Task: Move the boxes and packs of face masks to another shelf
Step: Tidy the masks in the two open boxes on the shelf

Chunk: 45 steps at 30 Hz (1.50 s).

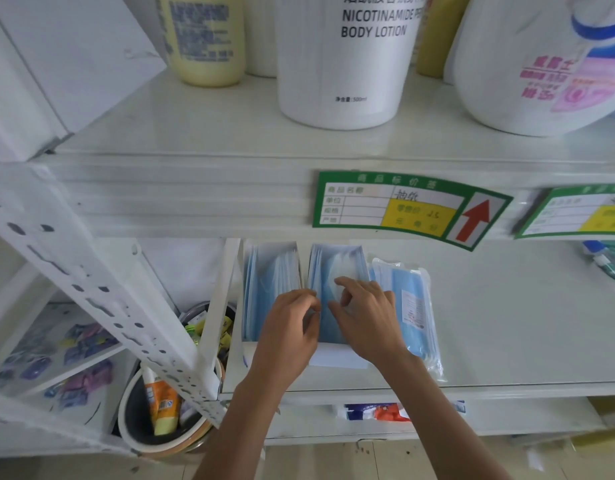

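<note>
Two open white boxes of blue face masks stand side by side on the lower shelf (pixel 507 323): the left box (pixel 268 282) and the middle box (pixel 334 268). A clear plastic pack of blue masks (pixel 408 306) lies flat just right of them. My left hand (pixel 288 330) rests at the gap between the two boxes, fingers curled on the middle box's left edge. On the same box's right side, my right hand (pixel 365 317) pinches the masks with its fingertips. Both hands cover the box's front part.
The upper shelf (pixel 195 133) holds a white body lotion bottle (pixel 347 60), a yellow bottle (pixel 205 36) and a large white jug (pixel 541 64). Green price tags (pixel 406 206) hang on its front edge. A perforated white upright (pixel 101 299) stands at the left, with a pot of tubes (pixel 160 407) below.
</note>
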Each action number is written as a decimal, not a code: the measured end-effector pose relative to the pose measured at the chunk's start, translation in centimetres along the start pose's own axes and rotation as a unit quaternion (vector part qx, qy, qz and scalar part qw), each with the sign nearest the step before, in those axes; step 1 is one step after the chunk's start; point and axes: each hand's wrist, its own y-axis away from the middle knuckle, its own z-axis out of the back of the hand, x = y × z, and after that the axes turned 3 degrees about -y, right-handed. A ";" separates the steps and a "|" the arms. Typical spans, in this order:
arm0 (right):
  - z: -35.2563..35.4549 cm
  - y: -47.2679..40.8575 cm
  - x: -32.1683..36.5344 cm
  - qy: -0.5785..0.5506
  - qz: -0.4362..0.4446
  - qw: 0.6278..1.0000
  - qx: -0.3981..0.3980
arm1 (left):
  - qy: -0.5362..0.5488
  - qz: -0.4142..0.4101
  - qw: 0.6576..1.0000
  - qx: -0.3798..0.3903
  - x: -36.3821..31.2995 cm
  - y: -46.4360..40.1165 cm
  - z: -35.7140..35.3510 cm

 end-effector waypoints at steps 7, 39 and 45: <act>0.2 0.8 -0.9 -0.139 0.040 0.989 -0.007 | -0.073 -0.069 0.993 0.056 0.4 0.0 -0.4; 0.7 -1.3 0.8 -0.015 0.037 0.992 0.118 | 0.016 0.028 0.999 -0.002 0.6 0.1 -0.4; 0.9 -1.4 0.5 -0.005 0.041 0.991 0.128 | 0.002 0.021 1.000 -0.007 0.5 -0.1 -0.6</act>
